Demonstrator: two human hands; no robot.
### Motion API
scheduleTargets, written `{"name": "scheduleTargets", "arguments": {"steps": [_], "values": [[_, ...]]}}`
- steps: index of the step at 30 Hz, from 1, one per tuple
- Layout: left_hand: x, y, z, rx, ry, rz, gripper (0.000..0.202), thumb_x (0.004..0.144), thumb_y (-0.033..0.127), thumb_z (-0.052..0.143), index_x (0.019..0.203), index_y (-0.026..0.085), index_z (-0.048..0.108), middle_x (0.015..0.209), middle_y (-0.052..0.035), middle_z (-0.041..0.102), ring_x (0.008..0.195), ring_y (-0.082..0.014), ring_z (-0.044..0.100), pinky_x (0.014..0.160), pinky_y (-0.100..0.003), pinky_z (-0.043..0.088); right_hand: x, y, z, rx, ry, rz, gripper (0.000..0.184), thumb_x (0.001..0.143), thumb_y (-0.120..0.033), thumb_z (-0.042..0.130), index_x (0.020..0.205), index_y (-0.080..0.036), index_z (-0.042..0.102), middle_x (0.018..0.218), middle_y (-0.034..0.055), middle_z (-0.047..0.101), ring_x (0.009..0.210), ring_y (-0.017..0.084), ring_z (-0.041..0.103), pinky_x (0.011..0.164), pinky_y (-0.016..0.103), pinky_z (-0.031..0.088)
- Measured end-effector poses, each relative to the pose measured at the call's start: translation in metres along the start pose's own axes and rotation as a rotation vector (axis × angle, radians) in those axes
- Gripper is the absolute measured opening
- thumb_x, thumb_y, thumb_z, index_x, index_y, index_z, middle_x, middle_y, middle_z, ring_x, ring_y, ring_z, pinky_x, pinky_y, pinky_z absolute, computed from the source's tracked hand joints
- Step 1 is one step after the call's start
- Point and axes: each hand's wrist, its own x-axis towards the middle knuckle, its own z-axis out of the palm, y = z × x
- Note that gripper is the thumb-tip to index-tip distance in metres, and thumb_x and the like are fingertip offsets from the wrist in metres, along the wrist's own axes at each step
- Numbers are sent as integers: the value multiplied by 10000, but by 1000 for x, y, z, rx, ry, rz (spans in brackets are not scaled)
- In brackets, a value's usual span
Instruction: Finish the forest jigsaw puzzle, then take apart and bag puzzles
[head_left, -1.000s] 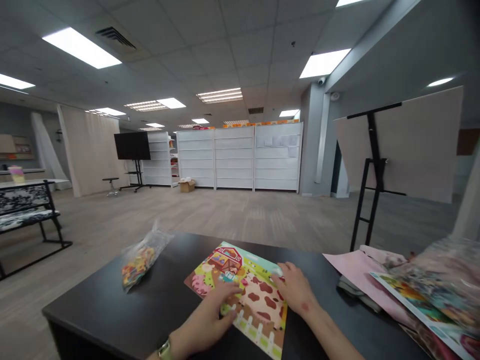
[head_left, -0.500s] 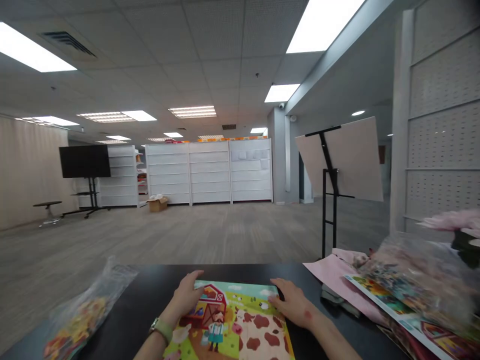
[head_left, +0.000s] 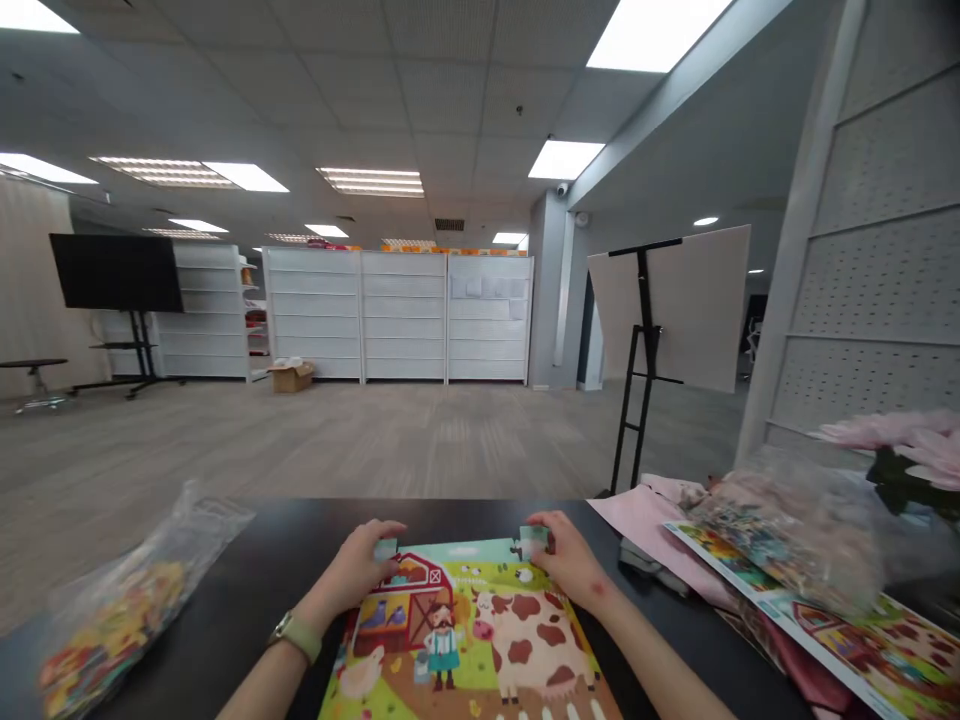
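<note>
A cartoon farm jigsaw puzzle lies on the black table, showing a barn, a farmer and a spotted cow. My left hand is at its top edge, pinching a pale teal puzzle piece at the fingertips. My right hand grips a similar piece at the top right. Left of the puzzle, a clear plastic bag of colourful pieces lies on the table. A printed farm picture sheet lies to the right, partly under a clear bag.
Pink paper lies on the table's right side, with pink flowers beyond it. Past the table's far edge are a carpeted floor, a black stand with a tilted board, white shelving and a cardboard box.
My view has turned and levelled, and the puzzle sits more squarely before me. Both hands have moved to its top edge, and a pale piece now shows at each hand's fingertips.
</note>
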Motion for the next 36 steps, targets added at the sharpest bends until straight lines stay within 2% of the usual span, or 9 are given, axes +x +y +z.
{"name": "scheduleTargets", "arguments": {"steps": [6, 10, 14, 17, 20, 24, 29, 33, 36], "values": [[2, 11, -16, -117, 67, 36, 370, 777, 306, 608, 1111, 192, 719, 938, -50, 729, 919, -242, 685, 869, -336, 507, 3, 0, 0, 90, 69, 27, 407, 709, -128, 558, 1093, -208, 666, 1118, 76, 630, 944, 214, 638, 848, 309, 510], [-4, 19, -16, -152, -11, 76, 271, 726, 232, 610, 951, 197, 757, 922, -43, 762, 893, -239, 700, 816, -305, 515, 0, -6, -2, 140, 53, -12, 269, 679, -112, 566, 913, -203, 662, 986, 44, 642, 895, 203, 614, 800, 290, 479], [-10, 18, -12, -165, -68, 75, 292, 652, 163, 595, 868, 219, 785, 884, -26, 780, 879, -252, 708, 812, -315, 513, -5, -11, -2, 230, -21, -43, 181, 640, -109, 610, 792, -206, 626, 770, -23, 624, 761, 167, 581, 700, 248, 435], [-8, 11, -14, -213, -19, 51, 299, 685, 206, 609, 930, 229, 780, 966, -32, 781, 949, -266, 702, 887, -338, 506, -4, -10, 1, 334, -10, -4, 180, 649, -163, 642, 824, -201, 640, 776, -21, 645, 749, 169, 589, 675, 248, 440], [-3, 3, -15, -300, 99, -5, 366, 712, 324, 672, 1052, 207, 741, 1034, -58, 768, 1031, -310, 683, 964, -387, 496, 0, -7, 6, 472, 51, 66, 301, 654, -235, 665, 953, -207, 646, 824, -6, 677, 765, 191, 616, 699, 281, 481], [3, -2, -14, -493, 217, -76, 585, 743, 513, 692, 1203, 156, 637, 1103, -109, 742, 1063, -316, 692, 920, -387, 547, 2, -8, 12, 707, 93, 136, 428, 666, -363, 709, 1059, -225, 614, 855, 9, 707, 770, 209, 666, 715, 318, 532], [0, 17, 3, -672, 179, -84, 647, 757, 573, 693, 1234, 151, 580, 1114, -113, 731, 893, -242, 735, 785, -341, 587, 0, -14, 6, 967, 112, 240, 540, 632, -431, 793, 1089, -249, 572, 906, 22, 720, 776, 217, 710, 709, 353, 574], [-6, 51, 31, -680, 90, -16, 447, 700, 417, 768, 1057, 168, 664, 994, -78, 750, 899, -246, 710, 808, -333, 563, -6, -29, 5, 1072, 58, 283, 548, 603, -406, 859, 1047, -237, 586, 920, 36, 727, 764, 210, 719, 734, 358, 582], [-12, 78, 54, -672, 61, 29, 340, 711, 321, 754, 1015, 190, 678, 989, -67, 749, 959, -252, 694, 848, -324, 541, -14, -47, 18, 1093, -33, 263, 567, 587, -402, 885, 1049, -233, 603, 923, 26, 730, 769, 200, 711, 749, 350, 575]]}}
